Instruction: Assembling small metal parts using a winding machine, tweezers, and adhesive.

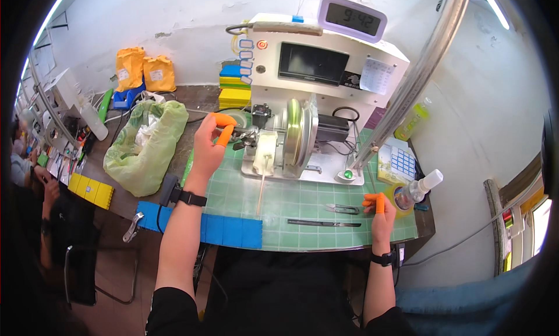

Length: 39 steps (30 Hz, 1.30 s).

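My left hand point(211, 147), with orange finger cots, is raised at the left side of the white winding machine point(268, 91). Its thumb and forefinger pinch together beside a small metal clamp point(247, 139); what lies between them is too small to make out. Right of the clamp are a cream block point(266, 150) with a thin stick point(261, 187) hanging down, and a wheel wound with yellow-green thread point(293, 129). My right hand point(381, 217), also in orange cots, has curled fingers at the mat's right side. A thin rod point(371, 178) rises from about its fingertips.
Thread snips point(342, 209) and dark tweezers point(324, 223) lie on the green mat point(303, 238). A clear bottle point(416, 190) stands right. A metal pole point(416, 74) slants across. Left are a green bag point(145, 155) and blue strips point(233, 231). A co-worker's hand point(43, 176) shows far left.
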Motion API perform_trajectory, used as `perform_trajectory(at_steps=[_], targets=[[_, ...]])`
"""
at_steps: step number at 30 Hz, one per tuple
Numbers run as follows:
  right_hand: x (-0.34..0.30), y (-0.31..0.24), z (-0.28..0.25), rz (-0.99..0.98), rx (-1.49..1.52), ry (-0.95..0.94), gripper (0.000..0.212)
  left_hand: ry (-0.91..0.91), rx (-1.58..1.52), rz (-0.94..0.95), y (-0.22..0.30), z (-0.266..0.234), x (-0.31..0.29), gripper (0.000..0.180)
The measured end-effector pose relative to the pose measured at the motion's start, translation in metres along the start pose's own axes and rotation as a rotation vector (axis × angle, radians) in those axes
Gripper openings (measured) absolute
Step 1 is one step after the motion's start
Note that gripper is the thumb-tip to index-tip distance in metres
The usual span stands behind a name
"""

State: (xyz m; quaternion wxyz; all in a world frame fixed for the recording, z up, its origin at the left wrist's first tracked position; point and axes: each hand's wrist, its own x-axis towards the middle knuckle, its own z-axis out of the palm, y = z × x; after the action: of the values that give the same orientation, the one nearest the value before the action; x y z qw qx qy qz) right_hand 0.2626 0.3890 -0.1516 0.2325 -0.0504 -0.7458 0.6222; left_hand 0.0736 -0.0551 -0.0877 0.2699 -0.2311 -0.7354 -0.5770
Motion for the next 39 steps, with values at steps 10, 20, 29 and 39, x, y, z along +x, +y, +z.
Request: perform_trajectory(at_steps=[10,20,29,39], targets=[[0.0,-0.003,0.003,-0.016,-0.032,0.01,0.043,-0.003,-0.033,-0.025,0.002,0.0,0.002,0.012],[0.0,-0.001,0.001,-0.003,-0.02,0.008,0.042,-0.028,0.008,0.01,-0.003,0.0,0.003,0.011],[-0.002,-0.002,0.001,-0.01,-0.047,0.005,0.044,-0.036,0.0,0.015,-0.001,0.001,0.002,0.01],[-0.003,0.0,0.002,-0.002,-0.041,-0.001,0.042,-0.033,0.014,0.022,0.0,-0.001,-0.001,0.011]])
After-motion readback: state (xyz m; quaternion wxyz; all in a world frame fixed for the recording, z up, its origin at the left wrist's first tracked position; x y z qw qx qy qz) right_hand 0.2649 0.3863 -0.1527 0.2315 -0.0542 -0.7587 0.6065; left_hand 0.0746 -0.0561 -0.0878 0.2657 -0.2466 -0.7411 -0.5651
